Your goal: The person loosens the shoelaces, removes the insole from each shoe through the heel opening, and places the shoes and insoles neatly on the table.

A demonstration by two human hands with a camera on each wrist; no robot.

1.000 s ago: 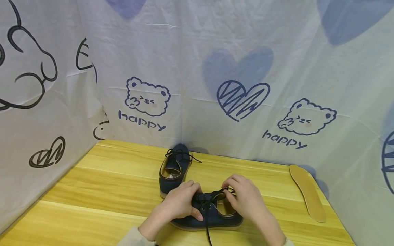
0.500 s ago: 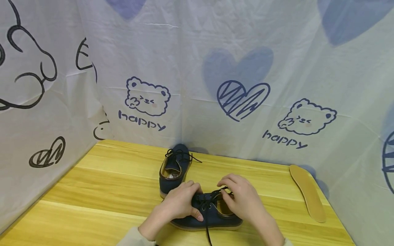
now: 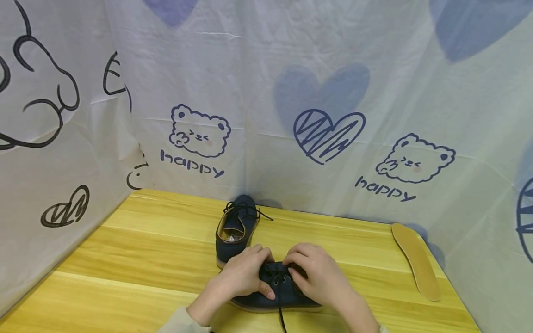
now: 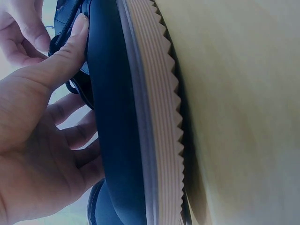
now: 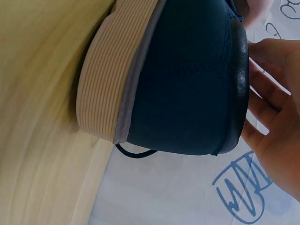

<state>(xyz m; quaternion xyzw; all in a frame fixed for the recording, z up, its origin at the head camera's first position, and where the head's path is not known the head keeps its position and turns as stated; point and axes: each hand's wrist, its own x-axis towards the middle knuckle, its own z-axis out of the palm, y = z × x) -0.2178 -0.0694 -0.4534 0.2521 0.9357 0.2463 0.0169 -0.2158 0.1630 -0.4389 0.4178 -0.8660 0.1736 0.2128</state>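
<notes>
A dark blue lace-up shoe [image 3: 293, 298] with a tan ribbed sole lies across the front of the table, toe to the left. Over its front part my left hand [image 3: 243, 275] holds on, thumb on the near side by the eyelets and fingers across to the far side. My right hand [image 3: 318, 275] pinches the black shoelace [image 3: 281, 317] at the top of the lacing, covering most of the shoe's opening. One lace end hangs down the near side. In the right wrist view the heel [image 5: 187, 93] fills the middle, and the right fingertips are hidden behind the collar.
A matching laced shoe [image 3: 225, 252] stands just behind, toe toward the back. At the right of the wood-grain table [image 3: 137, 259] lies a tan insole [image 3: 416, 261]. A printed white cloth [image 3: 258, 152] hangs along the back and sides.
My right hand has moved left along the shoe, from above the opening to the top of the lacing, drawing the lace with it. The left hand has stayed in place.
</notes>
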